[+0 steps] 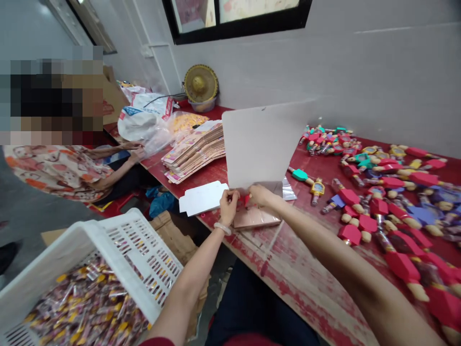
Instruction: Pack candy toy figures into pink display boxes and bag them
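My left hand (228, 207), with a pale bracelet at the wrist, has its fingers pinched together at the table edge. Close beside it, my right hand (262, 196) is also closed, its fingers bent down. A small red piece (247, 200) shows between the two hands; what each hand grips is too small to make out. Under them lies a shiny, brownish package in transparent film (257, 218). Behind the hands a large pale grey board (261, 144) stands tilted up. Flat white folded card (203, 198) lies left of my left hand.
Stacked printed cards (196, 149) lie behind the white card. Many red, green, yellow and purple toy pieces (391, 182) cover the table's right side. A white basket (140, 250) of small wrapped items stands lower left. A co-worker (61, 168) sits left, handling plastic bags.
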The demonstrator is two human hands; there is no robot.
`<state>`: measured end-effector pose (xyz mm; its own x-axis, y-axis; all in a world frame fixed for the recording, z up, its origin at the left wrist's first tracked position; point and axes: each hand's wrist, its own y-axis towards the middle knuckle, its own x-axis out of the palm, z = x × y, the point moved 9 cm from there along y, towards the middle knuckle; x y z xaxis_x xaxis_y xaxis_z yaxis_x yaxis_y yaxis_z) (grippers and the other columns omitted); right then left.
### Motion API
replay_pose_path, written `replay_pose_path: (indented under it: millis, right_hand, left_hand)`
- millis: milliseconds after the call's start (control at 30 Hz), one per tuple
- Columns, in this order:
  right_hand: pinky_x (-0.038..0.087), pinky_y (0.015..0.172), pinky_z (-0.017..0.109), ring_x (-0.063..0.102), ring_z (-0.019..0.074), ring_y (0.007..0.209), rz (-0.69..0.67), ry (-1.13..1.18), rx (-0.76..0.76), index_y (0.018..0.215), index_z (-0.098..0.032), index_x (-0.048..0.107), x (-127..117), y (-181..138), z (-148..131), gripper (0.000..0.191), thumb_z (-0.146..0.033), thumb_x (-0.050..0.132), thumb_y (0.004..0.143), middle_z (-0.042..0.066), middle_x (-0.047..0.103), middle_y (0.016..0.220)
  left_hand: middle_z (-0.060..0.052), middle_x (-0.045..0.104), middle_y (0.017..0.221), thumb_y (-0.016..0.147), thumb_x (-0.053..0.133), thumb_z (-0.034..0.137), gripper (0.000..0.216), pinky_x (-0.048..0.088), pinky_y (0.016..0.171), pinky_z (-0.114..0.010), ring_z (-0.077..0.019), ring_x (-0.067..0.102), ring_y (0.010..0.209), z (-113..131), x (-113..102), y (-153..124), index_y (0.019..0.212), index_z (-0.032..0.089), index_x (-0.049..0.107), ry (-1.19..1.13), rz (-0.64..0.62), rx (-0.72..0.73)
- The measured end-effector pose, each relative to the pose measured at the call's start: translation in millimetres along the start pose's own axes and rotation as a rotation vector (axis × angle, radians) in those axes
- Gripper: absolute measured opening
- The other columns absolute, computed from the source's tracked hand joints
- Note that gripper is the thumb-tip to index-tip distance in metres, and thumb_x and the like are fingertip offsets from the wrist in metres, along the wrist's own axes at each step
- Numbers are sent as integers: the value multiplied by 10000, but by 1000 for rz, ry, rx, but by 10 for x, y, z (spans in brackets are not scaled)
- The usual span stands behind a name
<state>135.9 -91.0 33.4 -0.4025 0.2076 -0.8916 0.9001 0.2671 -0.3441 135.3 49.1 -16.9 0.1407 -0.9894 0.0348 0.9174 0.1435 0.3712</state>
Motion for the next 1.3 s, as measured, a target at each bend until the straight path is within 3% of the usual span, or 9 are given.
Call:
replay_pose_path:
  millis: [200, 333, 500, 633, 833, 967, 1100, 1200, 1300]
  right_hand:
    - [464, 792, 282, 689, 261, 1011, 308, 160, 82, 1228, -62, 609, 82, -173, -4, 321, -96, 383, 1002, 193, 708, 1108]
    - [470, 843, 237, 686, 208, 1024, 372, 268, 82, 1205, -160, 638, 186, -299, 53, 252, -138, 497, 997, 103, 720, 1139]
    - [480, 919, 238, 656, 187, 1087, 620, 418, 542, 1367, -238, 546, 242, -1184, 1467, 353, -294, 546, 1018, 60, 689, 1225]
    - [434, 1023, 494, 494, 414, 1312, 647, 402, 1012, 1362, -2, 500, 501, -2107, 2658, 478, -297, 540, 988, 356, 476, 1392]
    - [491, 919, 416, 625, 341, 1103, 475, 581, 992, 1192, -54, 653, 1138, -2528, 2981, 372, -244, 587, 880, 224, 655, 1180]
    - [495, 743, 280, 626, 215, 822, 386, 973, 503, 988, -125, 742, 1343, -2615, 2546, 373, -425, 564, 858, 61, 695, 895]
    - [485, 741, 279, 583, 192, 769, 128, 1187, 44, 971, -121, 773, 1276, -2509, 2044, 438, -499, 685, 768, 50, 685, 865]
    - [509, 765, 319, 624, 232, 831, 175, 956, 193, 1168, -123, 724, 1162, -2365, 2379, 524, -545, 636, 870, 88, 700, 954]
    - [523, 841, 399, 652, 327, 1007, 507, 458, 776, 1303, -89, 616, 940, -2474, 3268, 526, -481, 578, 956, 200, 671, 1111]
  left_hand:
    - [6, 605, 766, 929, 592, 426, 263, 461, 737, -260, -127, 569, 720, -1, -24, -18, 817, 192, 553, -6, 38, 7]
    - [-8, 609, 827, 920, 598, 415, 238, 469, 804, -289, -143, 578, 795, 43, -64, -55, 861, 186, 569, 88, 81, 66]
    - [25, 551, 853, 937, 595, 402, 254, 480, 784, -292, -125, 576, 770, -28, 181, -54, 1001, 210, 441, -27, 76, 127]
    - [39, 525, 840, 944, 572, 419, 346, 494, 743, -295, -121, 574, 710, -48, 507, -125, 1119, 235, 337, -84, 30, 102]
    - [-177, 440, 1370, 884, 673, 400, 546, 392, 1139, -495, -269, 470, 1347, 447, 532, -496, 1290, 198, 370, 220, 221, 309]
    - [-174, 435, 1456, 848, 733, 418, 606, 330, 1200, -521, -313, 390, 1446, 830, 1408, -1058, 1347, 223, 450, 225, -445, 330]
    - [-110, 679, 1136, 820, 769, 475, 533, 533, 942, -392, -264, 656, 1088, 860, 2086, -1718, 1234, 194, 584, 49, -1203, -91]
    - [-52, 717, 914, 873, 704, 484, 340, 533, 770, -306, -202, 677, 846, 910, 1812, -1532, 1008, 183, 621, 129, -1154, -179]
    - [-49, 730, 972, 895, 666, 457, 274, 513, 742, -294, -202, 690, 845, 1090, 1218, -1020, 978, 212, 577, 428, -911, -26]
